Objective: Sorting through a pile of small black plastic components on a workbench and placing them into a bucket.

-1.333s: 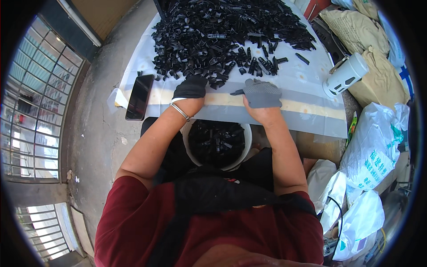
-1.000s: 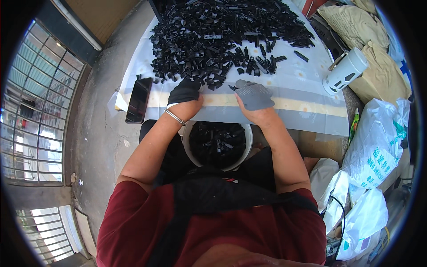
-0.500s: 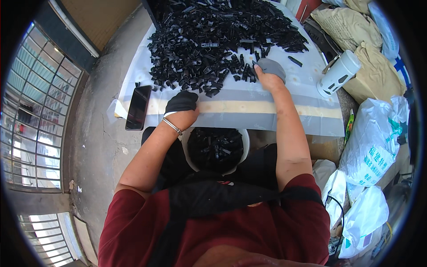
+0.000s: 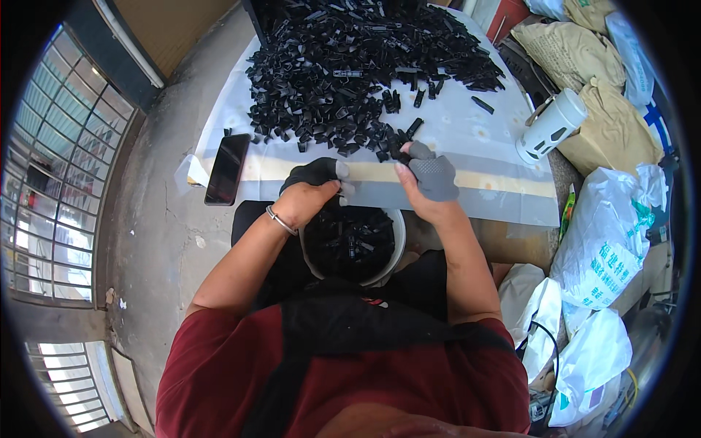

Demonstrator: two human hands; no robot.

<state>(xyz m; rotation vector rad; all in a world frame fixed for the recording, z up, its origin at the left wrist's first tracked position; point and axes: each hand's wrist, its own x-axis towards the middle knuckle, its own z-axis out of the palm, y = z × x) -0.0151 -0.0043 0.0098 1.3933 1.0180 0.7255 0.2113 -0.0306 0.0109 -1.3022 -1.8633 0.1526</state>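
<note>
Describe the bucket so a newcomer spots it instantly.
Start at the near edge of the table. Just below it, between dark-clad legs, sits the bucket: round, white-rimmed, holding black parts. That pale ring stands out against the dark clothing.

The pile lies on the far part of the cloth. The phone is at the cloth's left edge, the bottle at its right edge, sacks right of the bottle. The bucket, with parts in it, sits at the cloth's near edge.
</note>
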